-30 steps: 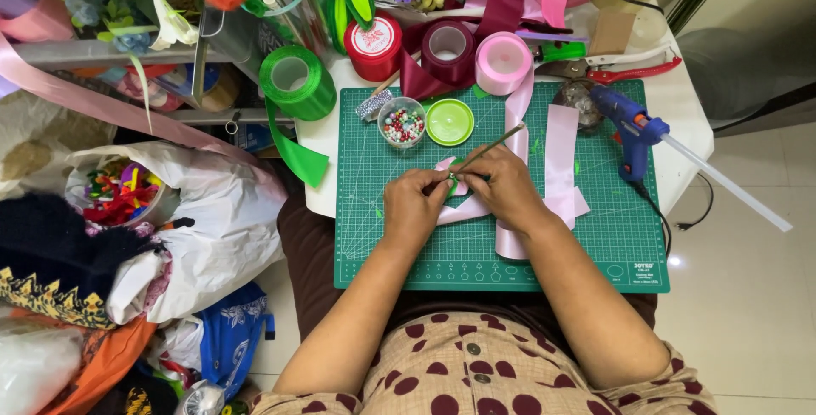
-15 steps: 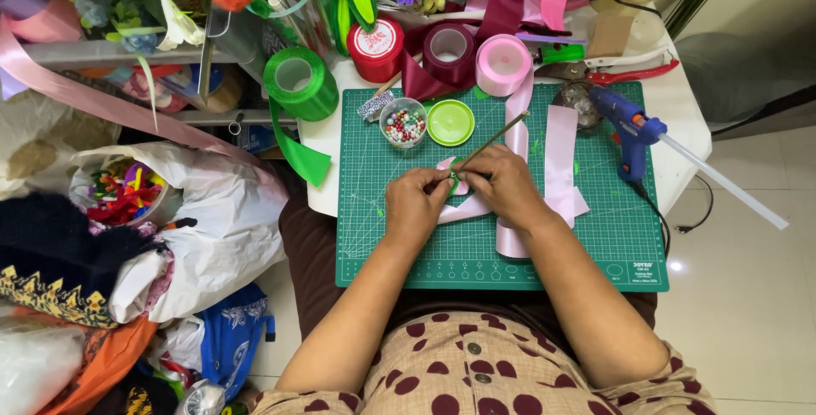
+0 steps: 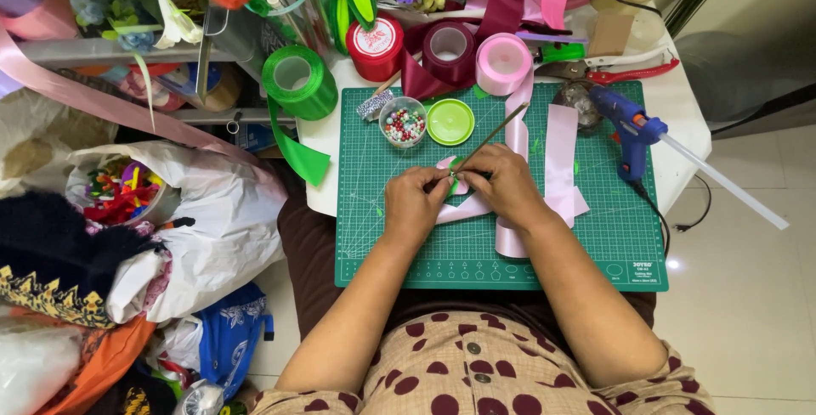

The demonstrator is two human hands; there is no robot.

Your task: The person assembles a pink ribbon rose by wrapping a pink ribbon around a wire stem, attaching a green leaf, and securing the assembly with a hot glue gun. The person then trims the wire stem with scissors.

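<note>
Brown-spotted beige cloth of the person's shirt [image 3: 476, 372] fills the bottom of the frame, and both bare forearms run up from it onto a green gridded cutting mat [image 3: 425, 254] at centre. The left hand [image 3: 416, 201] and the right hand [image 3: 507, 184] meet fingertip to fingertip just above the middle of the mat, both pinched narrow on a small folded piece of pink ribbon with a green scrap [image 3: 452, 179]; a thin green stick [image 3: 493, 133] slants up and right from that pinch. Long strips of pale pink satin ribbon [image 3: 561, 156] lie on the mat under and right of the right hand. Farther up the mat sit a small clear round tub of mixed coloured beads [image 3: 403, 123] and, just beside it, its lime green round lid [image 3: 450, 121]. At the mat's upper right corner lies a blue hot glue gun [image 3: 627, 126] with a white glue rod sticking out toward the right. Beyond the mat's top edge stand ribbon spools: green [image 3: 299, 82], red [image 3: 374, 46], maroon [image 3: 449, 50] and pink [image 3: 503, 63]. At left of the frame, a white plastic bag [image 3: 204, 228] holds bright craft bits
</note>
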